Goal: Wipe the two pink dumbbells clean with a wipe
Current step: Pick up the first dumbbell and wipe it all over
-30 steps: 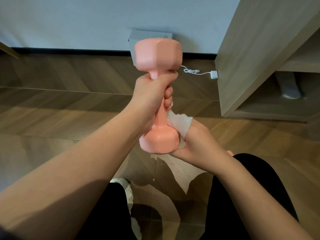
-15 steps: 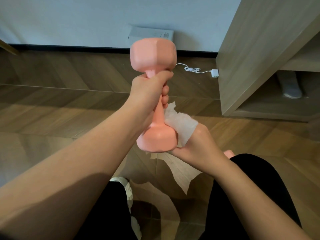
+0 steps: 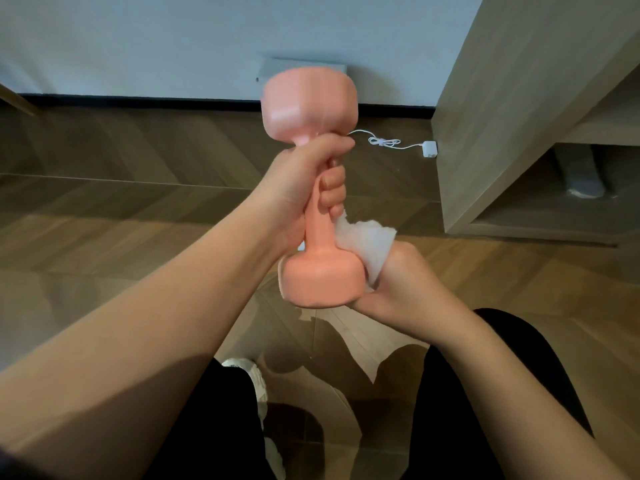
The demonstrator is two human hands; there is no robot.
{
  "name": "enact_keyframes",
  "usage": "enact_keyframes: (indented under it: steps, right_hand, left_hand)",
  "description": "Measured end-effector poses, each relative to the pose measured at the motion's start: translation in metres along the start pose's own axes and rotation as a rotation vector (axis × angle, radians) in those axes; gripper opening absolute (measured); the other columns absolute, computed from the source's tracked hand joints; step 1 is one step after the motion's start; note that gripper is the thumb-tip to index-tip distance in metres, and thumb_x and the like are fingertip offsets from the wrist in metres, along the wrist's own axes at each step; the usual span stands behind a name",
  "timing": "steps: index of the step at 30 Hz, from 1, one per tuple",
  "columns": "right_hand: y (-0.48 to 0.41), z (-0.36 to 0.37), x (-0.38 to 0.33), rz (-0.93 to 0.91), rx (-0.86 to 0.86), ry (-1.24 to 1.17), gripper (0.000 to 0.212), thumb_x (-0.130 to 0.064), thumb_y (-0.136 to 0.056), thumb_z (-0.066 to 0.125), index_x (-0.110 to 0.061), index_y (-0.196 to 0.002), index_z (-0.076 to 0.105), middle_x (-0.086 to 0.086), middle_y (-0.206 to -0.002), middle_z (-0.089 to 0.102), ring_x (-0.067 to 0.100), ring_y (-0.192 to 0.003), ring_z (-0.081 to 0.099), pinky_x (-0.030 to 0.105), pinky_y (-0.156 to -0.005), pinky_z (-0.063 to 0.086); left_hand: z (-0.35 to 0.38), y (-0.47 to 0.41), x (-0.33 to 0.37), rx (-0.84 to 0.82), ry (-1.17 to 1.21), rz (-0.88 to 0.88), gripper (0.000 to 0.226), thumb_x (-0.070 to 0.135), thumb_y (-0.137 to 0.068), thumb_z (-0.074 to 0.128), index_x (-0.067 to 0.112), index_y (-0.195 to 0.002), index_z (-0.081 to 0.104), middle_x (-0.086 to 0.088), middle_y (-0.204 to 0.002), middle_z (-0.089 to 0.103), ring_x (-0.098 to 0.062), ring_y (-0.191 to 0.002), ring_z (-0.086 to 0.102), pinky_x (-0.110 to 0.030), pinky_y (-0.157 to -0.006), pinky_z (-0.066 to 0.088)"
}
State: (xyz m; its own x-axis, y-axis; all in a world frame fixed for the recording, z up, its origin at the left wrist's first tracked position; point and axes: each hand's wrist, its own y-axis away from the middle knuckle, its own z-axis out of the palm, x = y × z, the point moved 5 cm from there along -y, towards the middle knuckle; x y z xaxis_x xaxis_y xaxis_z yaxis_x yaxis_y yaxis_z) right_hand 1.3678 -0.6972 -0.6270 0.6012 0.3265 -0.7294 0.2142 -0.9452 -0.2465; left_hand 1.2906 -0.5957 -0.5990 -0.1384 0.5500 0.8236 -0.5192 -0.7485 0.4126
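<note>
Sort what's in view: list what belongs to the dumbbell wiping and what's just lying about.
In the job:
pink dumbbell, gripped by the left hand
white wipe, held against its lower head by the right hand

Lying about:
white cable with plug, on the floor
pale box at the wall
wooden cabinet
grey object inside it

dumbbell (image 3: 311, 188) upright above floor (image 3: 121, 209) | wipe (image 3: 367, 240) right of its lower head | cabinet (image 3: 512, 109) far right | charger cable (image 3: 391, 142) behind
</note>
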Motion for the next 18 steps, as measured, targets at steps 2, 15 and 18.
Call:
enact_keyframes:
  steps: [2, 15, 18]
  right_hand:
    - [0.002, 0.006, 0.003, -0.002, 0.044, 0.116, 0.036, -0.019, -0.08, 0.075, -0.016, -0.112, 0.059, -0.004, -0.102, 0.06, 0.009, -0.093, 0.057, 0.027, -0.077, 0.049]
    - [0.005, 0.01, 0.008, 0.144, 0.056, 0.21, 0.077, -0.046, -0.073, 0.078, -0.03, -0.139, 0.042, -0.01, -0.113, 0.059, 0.007, -0.102, 0.053, 0.026, -0.074, 0.046]
    - [0.009, 0.011, 0.01, 0.163, 0.125, 0.242, 0.066, -0.045, -0.072, 0.08, -0.019, -0.127, 0.057, -0.005, -0.114, 0.059, 0.009, -0.104, 0.051, 0.023, -0.077, 0.043]
  left_hand:
    - [-0.001, -0.001, -0.003, 0.062, -0.05, 0.027, 0.034, 0.018, -0.09, 0.058, 0.019, -0.061, 0.04, 0.006, -0.042, 0.031, -0.01, -0.033, 0.027, -0.019, -0.04, 0.028]
    - [0.0, 0.002, 0.002, 0.26, -0.143, 0.219, 0.027, 0.011, -0.086, 0.064, 0.015, -0.067, 0.044, 0.001, -0.042, 0.036, -0.014, -0.036, 0.029, -0.02, -0.04, 0.026]
    - [-0.003, 0.001, 0.003, 0.263, -0.17, 0.206, 0.025, 0.014, -0.086, 0.064, 0.015, -0.068, 0.046, 0.0, -0.042, 0.038, -0.015, -0.036, 0.03, -0.022, -0.041, 0.027]
